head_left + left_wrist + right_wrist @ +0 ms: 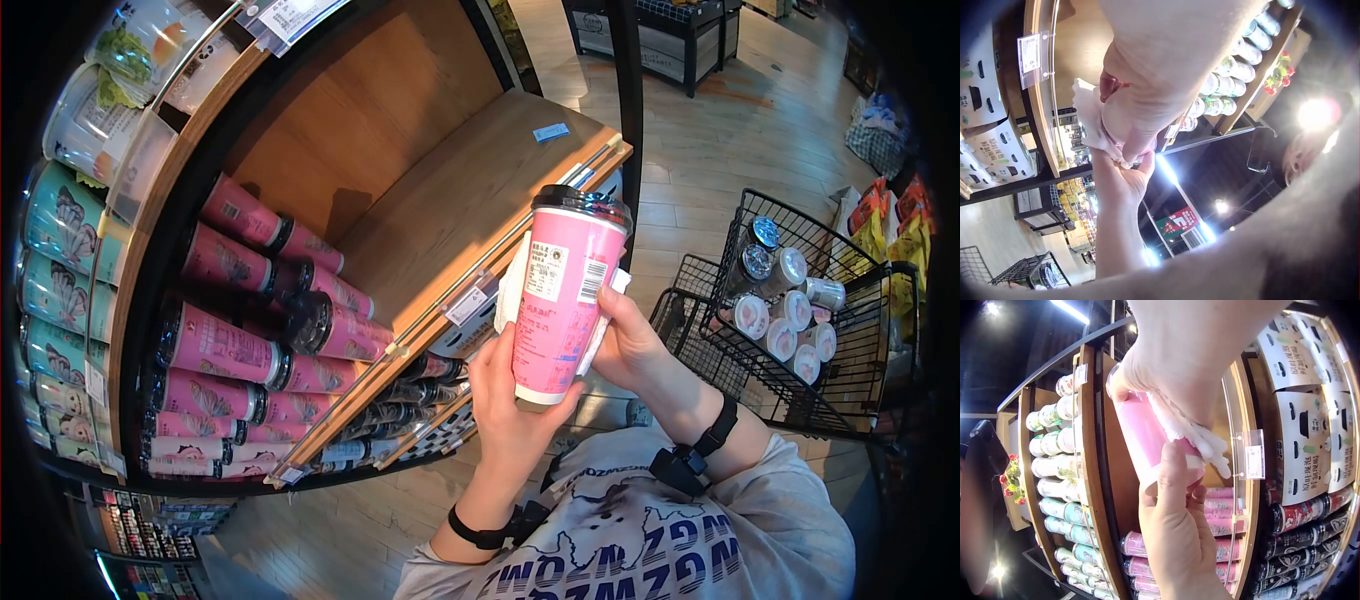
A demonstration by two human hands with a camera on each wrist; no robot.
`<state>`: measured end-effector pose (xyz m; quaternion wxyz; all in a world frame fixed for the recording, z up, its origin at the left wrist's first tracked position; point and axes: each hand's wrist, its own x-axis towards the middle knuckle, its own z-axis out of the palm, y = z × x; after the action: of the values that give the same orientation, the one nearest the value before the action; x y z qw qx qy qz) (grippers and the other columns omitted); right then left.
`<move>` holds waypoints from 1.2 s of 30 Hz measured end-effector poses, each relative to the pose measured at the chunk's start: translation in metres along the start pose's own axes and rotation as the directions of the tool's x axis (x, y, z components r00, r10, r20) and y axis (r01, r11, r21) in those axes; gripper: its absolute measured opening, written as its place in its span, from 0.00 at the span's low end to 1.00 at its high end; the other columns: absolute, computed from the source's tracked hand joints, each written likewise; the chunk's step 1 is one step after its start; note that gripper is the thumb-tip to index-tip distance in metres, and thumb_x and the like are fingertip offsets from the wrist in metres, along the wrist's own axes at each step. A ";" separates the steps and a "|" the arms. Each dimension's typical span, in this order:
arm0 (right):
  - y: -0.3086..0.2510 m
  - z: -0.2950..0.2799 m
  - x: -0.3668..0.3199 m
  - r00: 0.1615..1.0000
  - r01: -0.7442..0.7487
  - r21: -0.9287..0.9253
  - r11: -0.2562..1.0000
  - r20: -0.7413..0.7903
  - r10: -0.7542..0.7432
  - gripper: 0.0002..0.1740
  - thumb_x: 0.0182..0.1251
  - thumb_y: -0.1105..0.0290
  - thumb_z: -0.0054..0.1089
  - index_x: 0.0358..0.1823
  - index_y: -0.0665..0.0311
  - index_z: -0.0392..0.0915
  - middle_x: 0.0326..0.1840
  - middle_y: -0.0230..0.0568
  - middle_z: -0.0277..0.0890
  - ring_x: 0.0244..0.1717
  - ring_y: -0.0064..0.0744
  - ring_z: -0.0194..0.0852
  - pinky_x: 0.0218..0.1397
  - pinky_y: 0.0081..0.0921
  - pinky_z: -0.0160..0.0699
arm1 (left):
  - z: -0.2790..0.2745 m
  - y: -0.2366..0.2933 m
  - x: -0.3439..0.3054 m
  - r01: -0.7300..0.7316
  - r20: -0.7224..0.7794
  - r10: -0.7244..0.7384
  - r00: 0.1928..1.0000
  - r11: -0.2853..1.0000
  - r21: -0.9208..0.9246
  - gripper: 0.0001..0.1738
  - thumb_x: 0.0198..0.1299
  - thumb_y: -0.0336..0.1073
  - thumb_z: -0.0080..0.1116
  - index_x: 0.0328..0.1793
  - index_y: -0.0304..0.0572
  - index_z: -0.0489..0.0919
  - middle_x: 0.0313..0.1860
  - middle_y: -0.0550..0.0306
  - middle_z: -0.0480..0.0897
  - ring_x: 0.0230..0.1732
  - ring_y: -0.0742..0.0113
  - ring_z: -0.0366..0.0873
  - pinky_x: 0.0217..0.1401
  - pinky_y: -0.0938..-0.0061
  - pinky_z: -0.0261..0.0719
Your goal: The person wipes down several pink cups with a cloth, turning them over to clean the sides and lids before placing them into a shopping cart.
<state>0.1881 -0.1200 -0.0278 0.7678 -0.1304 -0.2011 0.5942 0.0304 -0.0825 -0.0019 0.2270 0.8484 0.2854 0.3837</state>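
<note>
A pink cup with a black lid stands nearly upright between both hands in the head view, its label and barcode facing the camera. The left hand grips its lower part, fingers and thumb around the base. On the other side the right hand holds it, thumb on the pink wall, with a white cloth between hand and cup. In the right wrist view the cloth hangs along the cup, and the left hand supports the white-rimmed bottom. The left wrist view shows the cup's bottom between the hands.
Pink cups lie stacked on the shelf at left, beside teal ones. A wooden shelf board holds a small blue tag. At right, a black wire basket contains several lidded containers.
</note>
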 end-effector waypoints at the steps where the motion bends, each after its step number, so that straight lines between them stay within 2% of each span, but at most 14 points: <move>1: 0.000 0.001 0.000 1.000 -0.004 -0.031 1.000 -0.015 0.004 0.32 0.70 0.56 0.54 0.68 0.67 0.59 0.67 0.47 0.67 0.68 0.38 0.65 0.73 0.41 0.60 | 0.000 0.000 0.000 0.002 0.000 -0.002 1.000 1.000 0.000 0.52 0.33 0.33 0.79 0.69 0.35 0.65 0.58 0.43 0.68 0.59 0.49 0.68 0.59 0.61 0.71; 2: 0.000 0.001 0.000 1.000 -0.008 -0.030 1.000 -0.016 0.007 0.32 0.70 0.56 0.54 0.68 0.67 0.59 0.67 0.47 0.67 0.68 0.38 0.65 0.73 0.41 0.60 | 0.000 0.000 0.000 -0.002 -0.014 0.002 1.000 1.000 0.008 0.52 0.32 0.34 0.80 0.68 0.34 0.65 0.57 0.44 0.68 0.57 0.50 0.69 0.58 0.61 0.71; 4: 0.001 0.003 0.000 0.999 -0.030 0.047 0.998 -0.038 0.032 0.30 0.73 0.56 0.48 0.68 0.68 0.59 0.64 0.47 0.68 0.65 0.35 0.68 0.69 0.38 0.66 | 0.000 0.000 -0.002 -0.004 -0.030 0.005 1.000 1.000 0.019 0.52 0.31 0.36 0.81 0.67 0.33 0.66 0.56 0.45 0.69 0.55 0.51 0.71 0.58 0.62 0.71; 7: 0.004 -0.001 0.002 0.997 -0.021 0.095 0.995 -0.072 0.028 0.29 0.73 0.57 0.46 0.67 0.69 0.59 0.64 0.47 0.68 0.64 0.36 0.69 0.69 0.39 0.66 | 0.001 -0.001 -0.002 -0.035 -0.059 0.035 0.998 0.999 0.009 0.53 0.30 0.37 0.81 0.67 0.34 0.66 0.56 0.46 0.67 0.54 0.53 0.69 0.56 0.62 0.71; 10: 0.003 -0.001 0.002 0.995 -0.049 0.119 0.992 -0.080 0.059 0.29 0.72 0.58 0.46 0.67 0.69 0.60 0.64 0.47 0.69 0.64 0.36 0.69 0.69 0.38 0.66 | 0.002 -0.006 -0.005 -0.083 -0.073 0.089 0.993 0.993 0.079 0.53 0.31 0.36 0.81 0.68 0.38 0.66 0.57 0.46 0.65 0.53 0.53 0.68 0.56 0.62 0.71; 13: 0.001 -0.001 -0.001 0.998 -0.038 0.094 0.995 -0.053 0.043 0.29 0.70 0.61 0.48 0.67 0.70 0.59 0.66 0.49 0.67 0.66 0.40 0.67 0.71 0.42 0.63 | 0.003 -0.018 -0.008 -0.144 -0.058 0.151 0.987 0.983 0.117 0.51 0.33 0.34 0.79 0.69 0.42 0.66 0.58 0.46 0.65 0.54 0.53 0.67 0.54 0.64 0.70; 16: -0.001 0.000 -0.003 0.999 -0.045 0.051 0.998 0.000 0.045 0.29 0.70 0.61 0.49 0.67 0.71 0.59 0.66 0.48 0.67 0.66 0.40 0.67 0.72 0.41 0.62 | 0.004 -0.020 -0.009 -0.206 -0.075 0.222 0.972 0.962 0.177 0.49 0.35 0.32 0.78 0.69 0.44 0.66 0.59 0.46 0.65 0.54 0.52 0.66 0.54 0.63 0.68; 18: -0.002 0.001 -0.005 0.999 -0.040 0.036 0.999 0.029 0.039 0.29 0.70 0.61 0.49 0.67 0.71 0.60 0.66 0.48 0.67 0.66 0.40 0.67 0.72 0.41 0.62 | 0.005 -0.018 -0.010 -0.225 -0.120 0.249 0.961 0.957 0.180 0.46 0.37 0.28 0.73 0.69 0.49 0.68 0.59 0.46 0.69 0.52 0.55 0.65 0.52 0.64 0.63; 23: -0.005 0.006 -0.008 0.998 -0.031 -0.017 0.999 0.048 0.031 0.28 0.70 0.61 0.50 0.66 0.70 0.61 0.66 0.47 0.68 0.66 0.38 0.67 0.72 0.40 0.62 | 0.007 -0.018 -0.010 -0.246 -0.146 0.272 0.951 0.954 0.171 0.48 0.37 0.28 0.73 0.70 0.48 0.66 0.59 0.46 0.69 0.52 0.55 0.65 0.53 0.64 0.63; 25: -0.006 0.011 -0.009 1.000 -0.004 -0.052 0.999 0.023 0.005 0.28 0.70 0.62 0.51 0.67 0.67 0.60 0.62 0.44 0.71 0.62 0.32 0.71 0.67 0.35 0.69 | 0.007 -0.019 -0.011 -0.252 -0.154 0.276 0.949 0.955 0.159 0.48 0.37 0.28 0.73 0.70 0.48 0.65 0.60 0.46 0.68 0.53 0.54 0.65 0.53 0.64 0.63; 28: -0.005 0.013 -0.010 0.999 -0.018 -0.110 0.994 -0.050 0.012 0.28 0.71 0.60 0.51 0.66 0.70 0.62 0.64 0.46 0.70 0.65 0.35 0.69 0.70 0.37 0.64 | 0.006 -0.018 -0.012 -0.243 -0.139 0.261 0.955 0.961 0.134 0.49 0.36 0.28 0.73 0.70 0.46 0.64 0.59 0.46 0.68 0.55 0.53 0.65 0.54 0.63 0.63; 31: -0.005 0.013 -0.011 0.998 -0.026 -0.067 0.997 -0.050 0.023 0.26 0.71 0.63 0.51 0.66 0.66 0.60 0.60 0.42 0.72 0.61 0.30 0.72 0.65 0.32 0.70 | 0.007 -0.017 -0.013 -0.233 -0.137 0.242 0.960 0.969 0.078 0.50 0.35 0.28 0.74 0.70 0.45 0.63 0.59 0.46 0.68 0.57 0.52 0.65 0.56 0.61 0.62; 34: -0.004 0.013 -0.013 0.997 -0.027 -0.087 0.996 -0.075 0.020 0.26 0.71 0.62 0.51 0.66 0.65 0.60 0.60 0.41 0.71 0.61 0.30 0.71 0.65 0.32 0.70 | 0.007 -0.018 -0.014 -0.227 -0.130 0.236 0.963 0.971 0.077 0.50 0.36 0.29 0.75 0.70 0.45 0.63 0.59 0.46 0.67 0.57 0.51 0.65 0.58 0.61 0.62; 36: -0.005 0.014 -0.014 0.997 -0.026 -0.092 0.995 -0.072 0.019 0.26 0.71 0.62 0.52 0.66 0.65 0.60 0.60 0.41 0.71 0.61 0.30 0.71 0.65 0.32 0.70 | 0.006 -0.015 -0.014 -0.236 -0.102 0.253 0.962 0.959 0.155 0.52 0.36 0.33 0.80 0.69 0.40 0.61 0.58 0.45 0.66 0.58 0.49 0.67 0.57 0.58 0.69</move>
<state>0.1828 -0.1350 -0.0155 0.7607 -0.1893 -0.1997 0.5879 0.0230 -0.0812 -0.0221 0.0996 0.8664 0.2180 0.4380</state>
